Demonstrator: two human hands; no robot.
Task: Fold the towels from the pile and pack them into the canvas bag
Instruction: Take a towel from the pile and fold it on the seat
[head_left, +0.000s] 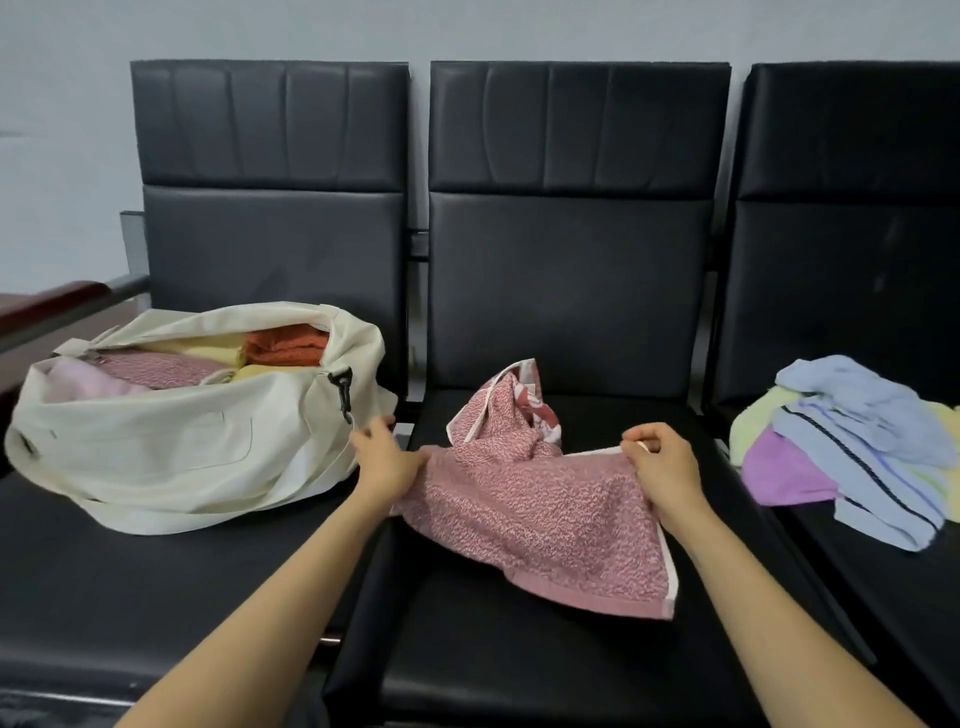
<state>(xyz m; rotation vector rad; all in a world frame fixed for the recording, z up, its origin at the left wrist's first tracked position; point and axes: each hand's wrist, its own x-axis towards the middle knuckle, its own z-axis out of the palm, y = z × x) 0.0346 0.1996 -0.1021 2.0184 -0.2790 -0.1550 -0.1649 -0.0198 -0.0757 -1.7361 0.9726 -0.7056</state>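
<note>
Pink speckled terry, edged in white, makes up the towel (540, 514) that we see spread over the middle seat (519, 675) of a row of three black padded seats; its near part lies fairly flat and reaches toward the seat's front, while its far end is bunched into a crumpled peak near the backrest, showing a red and white patterned patch. Both hands are clamped on this towel, well apart from each other; the left hand (387, 460) grips the towel's left corner, fingers curled into the cloth just beside the bag; the right hand (662, 462) pinches the white hem at the right corner, fingers bent over the edge.

The canvas bag (171, 441), cream in colour, sits on the left seat (104, 597) with its mouth open upward; inside we make out folded towels packed side by side: an orange towel (288, 347), a yellow towel (208, 348), a second pink speckled one and a pale pink towel (88, 382); a black clip (343, 392) hangs at the bag's right end.

On the right seat (883, 597) lies the pile (852, 441) of unfolded towels; light blue ones lie on top, one with a dark stripe; a purple towel (784, 475) and pale yellow-green cloth show beneath. A pale wall (62, 130) stands behind the seats.
</note>
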